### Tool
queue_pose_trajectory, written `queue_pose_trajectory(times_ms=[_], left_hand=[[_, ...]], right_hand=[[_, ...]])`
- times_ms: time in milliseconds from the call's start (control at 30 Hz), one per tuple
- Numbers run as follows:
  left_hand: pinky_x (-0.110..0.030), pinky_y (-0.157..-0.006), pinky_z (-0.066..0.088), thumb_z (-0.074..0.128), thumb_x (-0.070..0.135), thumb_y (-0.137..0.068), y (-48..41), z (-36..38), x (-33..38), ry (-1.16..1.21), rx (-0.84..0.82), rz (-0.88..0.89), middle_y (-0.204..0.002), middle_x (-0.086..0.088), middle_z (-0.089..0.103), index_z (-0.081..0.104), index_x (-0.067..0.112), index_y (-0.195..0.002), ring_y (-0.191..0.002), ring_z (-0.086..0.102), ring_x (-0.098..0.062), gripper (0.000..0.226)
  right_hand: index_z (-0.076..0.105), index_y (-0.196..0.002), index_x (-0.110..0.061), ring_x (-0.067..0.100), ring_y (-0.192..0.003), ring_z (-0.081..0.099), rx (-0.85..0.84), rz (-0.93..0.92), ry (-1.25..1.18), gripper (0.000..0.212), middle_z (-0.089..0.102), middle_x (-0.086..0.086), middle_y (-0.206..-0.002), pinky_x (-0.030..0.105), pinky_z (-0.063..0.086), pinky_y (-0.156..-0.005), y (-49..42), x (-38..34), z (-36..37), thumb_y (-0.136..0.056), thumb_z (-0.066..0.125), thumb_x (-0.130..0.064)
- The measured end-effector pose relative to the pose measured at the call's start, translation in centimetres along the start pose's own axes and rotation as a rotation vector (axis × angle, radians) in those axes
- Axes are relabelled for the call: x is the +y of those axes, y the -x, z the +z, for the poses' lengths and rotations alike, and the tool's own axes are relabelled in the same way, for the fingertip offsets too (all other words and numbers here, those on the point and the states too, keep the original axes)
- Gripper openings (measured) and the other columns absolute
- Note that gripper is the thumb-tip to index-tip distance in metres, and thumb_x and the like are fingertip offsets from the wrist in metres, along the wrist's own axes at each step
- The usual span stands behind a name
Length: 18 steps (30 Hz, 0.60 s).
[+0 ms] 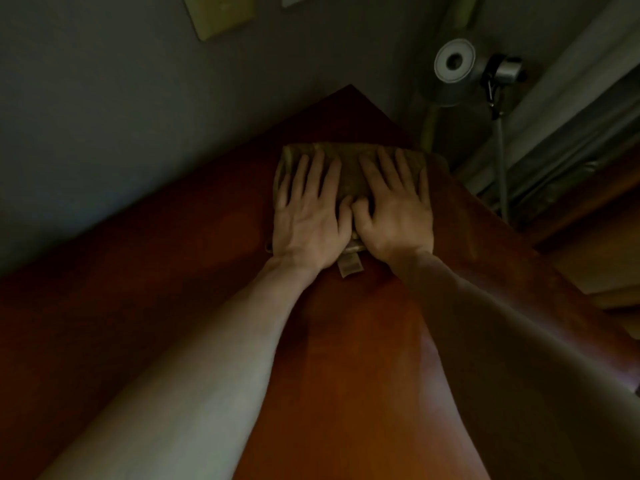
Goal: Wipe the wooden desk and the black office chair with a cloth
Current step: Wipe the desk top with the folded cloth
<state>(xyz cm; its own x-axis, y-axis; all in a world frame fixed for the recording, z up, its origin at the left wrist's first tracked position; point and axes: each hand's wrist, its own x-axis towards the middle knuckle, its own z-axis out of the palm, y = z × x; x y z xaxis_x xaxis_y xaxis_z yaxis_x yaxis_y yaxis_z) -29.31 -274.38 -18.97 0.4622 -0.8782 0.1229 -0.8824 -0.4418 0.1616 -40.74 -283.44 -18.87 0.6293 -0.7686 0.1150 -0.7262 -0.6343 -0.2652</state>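
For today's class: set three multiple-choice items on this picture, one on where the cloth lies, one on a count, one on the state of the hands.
1. Where on the desk does the cloth lie?
A. near the far corner
B. at the near edge
C. hanging off the left side

2. How many hands rest on the cloth?
A. none
B. one
C. two

3. How do the hands lie?
A. in fists
B. flat and open
C. pinching a corner

Answers:
1 A, the cloth sits just short of the desk's far corner.
2 C, the left hand and right hand both cover it.
3 B, both press palm down, neither curled.
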Motion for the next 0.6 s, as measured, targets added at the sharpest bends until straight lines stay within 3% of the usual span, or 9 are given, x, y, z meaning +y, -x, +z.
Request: queue_pose_trajectory(times_ms=[200, 600], left_hand=[[-0.048, -0.127, 0.015, 0.025, 0.049, -0.104, 6.2, 0.0, 1.4, -0.009, 0.037, 0.027, -0.17, -0.01, 0.023, 0.026, 0.019, -0.163, -0.157, 0.018, -0.025, 0.066], [-0.045, -0.129, 0.011, 0.017, 0.05, -0.104, 23.8, -2.1, 3.6, 0.021, -0.007, 0.138, -0.172, -0.008, 0.015, 0.021, 0.02, -0.164, -0.16, 0.011, -0.023, 0.068]], right_hand=[[0.036, -0.159, -0.025, 0.022, -0.158, 0.012, 0.084, -0.006, -0.019, 0.067, 0.028, 0.004, -0.168, 0.051, 0.005, -0.128, 7.1, -0.1, -0.6, -0.097, 0.026, -0.048], [0.029, -0.161, -0.028, 0.018, -0.159, 0.004, 0.08, 0.12, -0.014, 0.064, 0.019, 0.0, -0.171, 0.05, 0.002, -0.128, 26.2, -2.9, -2.4, -0.099, 0.028, -0.042]])
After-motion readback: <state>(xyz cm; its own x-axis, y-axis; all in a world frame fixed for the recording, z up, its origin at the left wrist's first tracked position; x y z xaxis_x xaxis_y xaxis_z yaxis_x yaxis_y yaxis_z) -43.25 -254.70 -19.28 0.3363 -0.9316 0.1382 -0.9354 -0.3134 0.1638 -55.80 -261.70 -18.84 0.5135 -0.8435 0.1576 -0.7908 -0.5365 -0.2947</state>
